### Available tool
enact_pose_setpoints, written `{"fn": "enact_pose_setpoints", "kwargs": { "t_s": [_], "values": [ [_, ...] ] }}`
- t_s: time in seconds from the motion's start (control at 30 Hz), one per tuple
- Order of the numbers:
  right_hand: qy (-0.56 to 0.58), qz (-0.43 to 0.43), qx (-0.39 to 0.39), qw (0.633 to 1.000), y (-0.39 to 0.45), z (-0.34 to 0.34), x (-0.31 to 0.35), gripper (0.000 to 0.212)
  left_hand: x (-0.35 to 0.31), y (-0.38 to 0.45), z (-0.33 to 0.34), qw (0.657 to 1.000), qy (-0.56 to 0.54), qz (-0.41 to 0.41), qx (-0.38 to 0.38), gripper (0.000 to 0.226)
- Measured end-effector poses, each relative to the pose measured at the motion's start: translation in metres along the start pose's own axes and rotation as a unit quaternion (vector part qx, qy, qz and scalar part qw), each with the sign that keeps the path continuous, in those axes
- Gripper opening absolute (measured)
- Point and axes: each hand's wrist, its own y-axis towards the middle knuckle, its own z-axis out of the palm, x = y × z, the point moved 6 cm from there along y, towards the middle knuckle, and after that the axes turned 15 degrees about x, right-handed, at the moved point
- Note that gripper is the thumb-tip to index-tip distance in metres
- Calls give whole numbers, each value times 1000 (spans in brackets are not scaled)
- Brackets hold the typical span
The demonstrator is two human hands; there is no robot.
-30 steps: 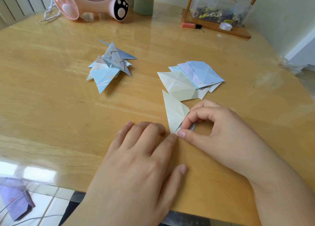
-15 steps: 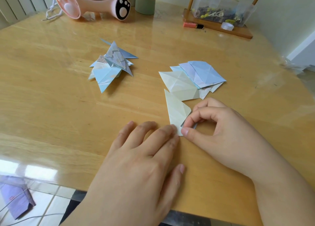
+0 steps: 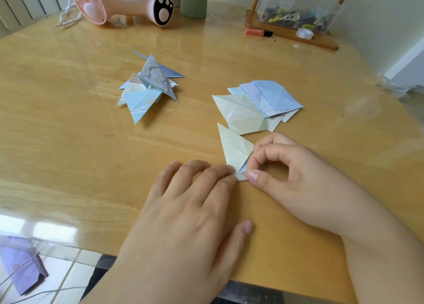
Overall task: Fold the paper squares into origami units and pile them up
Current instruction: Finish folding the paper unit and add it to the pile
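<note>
The right hand (image 3: 305, 180) still pinches the lower corner of the cream paper (image 3: 236, 150) between curled thumb and forefinger, while the left hand (image 3: 183, 214) keeps flat, straight fingers (image 3: 220, 173) pressing its edge; little has shifted in the last second, so this crease is probably still being set. The paper lies near the front edge of the glossy wooden tabletop (image 3: 68, 143), just before the unfolded squares (image 3: 259, 104) (finished units (image 3: 149, 90) are piled toward the middle), with a pink fan (image 3: 119, 3) at the far edge and tiled floor (image 3: 66, 271) below.

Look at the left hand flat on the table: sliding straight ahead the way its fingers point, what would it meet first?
Probably the cream folded paper triangle: the left hand has fingertips already at its near corner.
</note>
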Motion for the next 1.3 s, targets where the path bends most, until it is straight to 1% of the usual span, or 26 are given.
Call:
{"fn": "enact_pose_setpoints", "kwargs": {
  "t_s": [0.13, 0.3, 0.4, 0.47, 0.53, 0.97, 1.13, 1.3],
  "values": [
    [15, -10, 14, 1000, -3, -1, 2, 8, 2, -1, -1, 1000, -16, 4, -10, 48],
    [21, -14, 44, 999, -3, -1, 3, 9, 1, -3, -2, 999, -14, 13, -27, 43],
    [22, -7, 13, 1000, -2, -3, 2, 2, 0, -3, -1, 999, -4, 13, -29, 42],
    [13, -1, -19, 1000, -2, -5, 1, 5, -1, -3, -2, 999, -1, 13, -30, 43],
    [1, 3, -32, 999, -2, -4, 2, 8, -1, -3, -2, 999, -4, 14, -33, 41],
    [-1, 5, -42, 999, -1, -4, 3, 11, -3, -2, 1, 999, 25, 16, -36, 50],
    [-11, 12, -59, 998, -1, -4, 3, 14, -3, -2, 1, 999, 27, 14, -31, 50],
    [-14, 8, -58, 998, 0, -4, 3, 15, -2, -2, 1, 999, 25, 14, -23, 50]
  ]
}}
